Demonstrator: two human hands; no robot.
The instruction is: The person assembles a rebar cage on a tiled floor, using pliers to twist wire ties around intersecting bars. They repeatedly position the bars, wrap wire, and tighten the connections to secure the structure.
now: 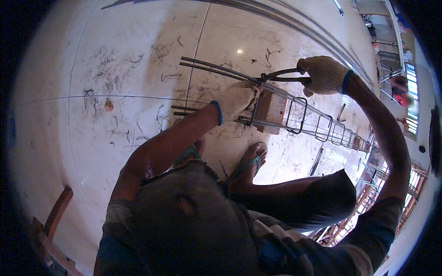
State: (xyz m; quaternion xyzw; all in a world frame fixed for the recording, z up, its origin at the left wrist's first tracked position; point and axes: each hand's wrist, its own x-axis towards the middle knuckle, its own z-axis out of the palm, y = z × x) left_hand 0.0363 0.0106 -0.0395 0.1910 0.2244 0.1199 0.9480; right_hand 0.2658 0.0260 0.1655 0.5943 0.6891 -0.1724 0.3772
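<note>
A cage of long steel bars with square stirrups point(297, 115) runs from the middle of the view away to the right. My right hand point(323, 75), in a knitted work glove, is closed round the handles of dark tying pincers point(283, 75). The pincers' jaws meet the cage where a stirrup crosses its upper bar. Just below the jaws, my gloved left hand point(237, 102) has its fingers curled round the cage at that end stirrup. Whether a tie wire lies between the jaws is too small to tell. A block point(271, 112) with a pale face sits under the cage.
Bits of cut wire point(161, 115) lie scattered over the tiled floor point(138, 83). Long loose bars point(276, 16) stretch along the far side. My sandalled foot point(255, 158) stands near the block. Wooden pieces point(57, 211) are at lower left. Another person point(400, 92) is at far right.
</note>
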